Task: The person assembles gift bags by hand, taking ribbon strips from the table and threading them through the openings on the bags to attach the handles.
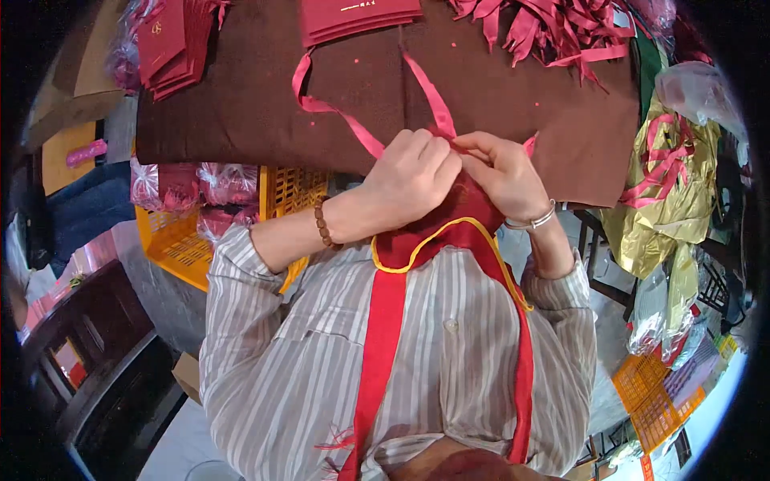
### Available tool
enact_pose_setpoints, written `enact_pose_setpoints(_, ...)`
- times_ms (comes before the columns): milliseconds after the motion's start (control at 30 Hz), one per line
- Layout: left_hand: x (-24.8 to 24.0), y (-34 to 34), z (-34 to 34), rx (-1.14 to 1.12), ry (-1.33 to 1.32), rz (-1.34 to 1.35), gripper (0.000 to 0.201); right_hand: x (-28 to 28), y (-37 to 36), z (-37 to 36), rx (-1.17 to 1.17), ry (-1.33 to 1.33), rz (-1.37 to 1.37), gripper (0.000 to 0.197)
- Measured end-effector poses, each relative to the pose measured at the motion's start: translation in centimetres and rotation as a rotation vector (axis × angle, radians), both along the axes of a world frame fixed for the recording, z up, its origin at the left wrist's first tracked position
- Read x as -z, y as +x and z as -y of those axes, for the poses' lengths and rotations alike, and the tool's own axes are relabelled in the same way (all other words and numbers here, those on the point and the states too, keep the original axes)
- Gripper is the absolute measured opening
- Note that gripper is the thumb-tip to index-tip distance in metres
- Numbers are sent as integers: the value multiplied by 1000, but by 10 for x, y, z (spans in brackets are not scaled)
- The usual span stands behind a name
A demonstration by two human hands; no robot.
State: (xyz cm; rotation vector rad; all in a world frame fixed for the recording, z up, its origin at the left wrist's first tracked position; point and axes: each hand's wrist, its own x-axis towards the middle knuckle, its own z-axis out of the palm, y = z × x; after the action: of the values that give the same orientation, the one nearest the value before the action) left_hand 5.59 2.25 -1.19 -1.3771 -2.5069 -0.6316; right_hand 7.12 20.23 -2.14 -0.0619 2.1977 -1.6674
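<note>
My left hand (415,178) is closed at the near edge of the brown-covered table, its back turned up and hiding most of what the fingers grip. A pink-red ribbon (331,107) loops across the cloth and runs under that hand. Another length of ribbon (431,94) comes down between both hands. Beside it, my right hand (504,175) pinches the ribbon between thumb and fingers. A short ribbon end (530,145) sticks out past the right hand. Below the hands hangs the dark red apron (449,240) with yellow trim that I wear; whether a separate red piece lies over it, I cannot tell.
A stack of red pouches or cards (361,20) lies at the far middle, another stack (172,48) at far left. Cut ribbons (545,32) are heaped at far right. A yellow crate (172,248) with wrapped bundles stands lower left; gold wrapping (666,216) hangs on the right.
</note>
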Motion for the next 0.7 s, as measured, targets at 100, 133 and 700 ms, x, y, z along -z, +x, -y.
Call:
enact_pose_setpoints(100,1,-3,3,6,77,79,14,10,1,-4,10,-40,-8,23)
enact_pose_setpoints(133,1,-5,6,-27,67,108,13,7,1,-4,-16,-6,-2,22)
enact_pose_setpoints(700,-11,-61,29,152,70,512,14,-24,7,16,-153,82,-226,16)
